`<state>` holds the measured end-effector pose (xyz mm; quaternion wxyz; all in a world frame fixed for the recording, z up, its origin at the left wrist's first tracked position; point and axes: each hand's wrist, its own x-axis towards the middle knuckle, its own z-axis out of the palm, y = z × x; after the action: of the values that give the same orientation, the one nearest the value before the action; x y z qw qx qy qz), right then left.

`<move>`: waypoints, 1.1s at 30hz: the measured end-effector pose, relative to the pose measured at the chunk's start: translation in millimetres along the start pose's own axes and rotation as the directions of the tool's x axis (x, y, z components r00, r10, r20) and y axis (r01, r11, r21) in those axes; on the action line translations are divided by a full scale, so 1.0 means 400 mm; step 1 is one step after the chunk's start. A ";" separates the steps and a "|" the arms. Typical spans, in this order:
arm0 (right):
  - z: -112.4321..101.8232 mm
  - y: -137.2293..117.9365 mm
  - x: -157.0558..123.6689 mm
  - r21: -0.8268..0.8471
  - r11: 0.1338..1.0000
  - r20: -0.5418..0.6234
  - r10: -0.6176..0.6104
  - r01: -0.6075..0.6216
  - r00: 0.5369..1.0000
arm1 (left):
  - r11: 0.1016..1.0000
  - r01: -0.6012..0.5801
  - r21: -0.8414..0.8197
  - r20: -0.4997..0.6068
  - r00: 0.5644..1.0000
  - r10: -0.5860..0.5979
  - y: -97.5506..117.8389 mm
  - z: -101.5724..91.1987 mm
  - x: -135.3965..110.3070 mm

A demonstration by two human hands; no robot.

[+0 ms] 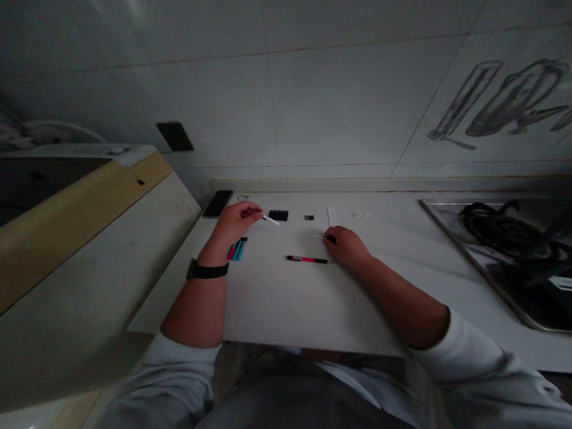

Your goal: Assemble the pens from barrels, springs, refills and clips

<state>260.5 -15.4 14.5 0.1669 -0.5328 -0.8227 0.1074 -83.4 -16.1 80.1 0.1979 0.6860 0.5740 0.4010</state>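
My left hand [241,219] is raised over the countertop, its fingers pinched round a small white stick [271,220] that points right. Lower and to the right, my right hand [347,244] is closed on a thin, pale, needle-like piece [317,238]; its exact kind is too small to make out. Between the hands lie a black ridged block [278,215] and a small dark square piece [309,218]. A white strip [331,215] lies just beyond my right fingers. In front of the hands rests a red-and-black pen [308,259].
Several red and blue capped pens [238,249] lie beside my left wrist. A dark phone [218,204] sits at the back left. Tiny white pieces [360,215] lie at the back right. A gas stove [504,256] borders the countertop [286,304]; a large pale box-like unit [102,250] stands left.
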 end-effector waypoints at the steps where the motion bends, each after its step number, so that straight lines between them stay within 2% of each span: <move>1: 0.000 0.001 0.000 0.003 1.000 -0.002 -0.004 0.004 1.000 | 1.000 0.027 -0.014 0.013 1.000 -0.027 -0.011 -0.016 0.003; 4: -0.001 0.003 -0.002 0.009 1.000 -0.006 -0.014 0.015 1.000 | 0.993 0.111 -0.035 0.101 0.989 -0.107 -0.040 -0.048 0.002; 8: -0.002 0.007 -0.002 0.005 1.000 -0.008 -0.022 0.022 1.000 | 0.986 0.166 0.004 0.242 0.957 -0.162 -0.062 -0.064 -0.008; 12: -0.001 0.011 0.000 -0.003 1.000 0.002 -0.023 0.023 1.000 | 0.982 0.146 0.115 0.374 0.910 -0.179 -0.078 -0.058 -0.007; 18: 0.003 0.018 0.002 0.018 0.999 -0.001 -0.038 0.038 0.999 | 0.981 0.063 0.186 0.477 0.867 -0.146 -0.109 -0.024 -0.001; 23: 0.005 0.019 0.002 0.000 0.999 0.000 -0.049 0.049 0.999 | 0.969 0.147 0.200 0.458 0.860 -0.225 -0.128 -0.008 0.001; 28: 0.004 0.016 0.002 -0.008 0.999 -0.006 -0.052 0.052 0.999 | 0.947 0.150 0.283 0.440 0.858 -0.267 -0.117 -0.008 0.003; 33: 0.005 0.018 0.001 0.001 0.998 -0.009 -0.056 0.056 0.998 | 0.928 0.097 0.359 0.371 0.898 -0.237 -0.107 -0.014 0.003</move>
<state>265.7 -11.9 10.0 0.1739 -0.5098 -0.8365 0.1006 -114.6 -4.7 52.3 0.2290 0.7251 0.6367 0.1280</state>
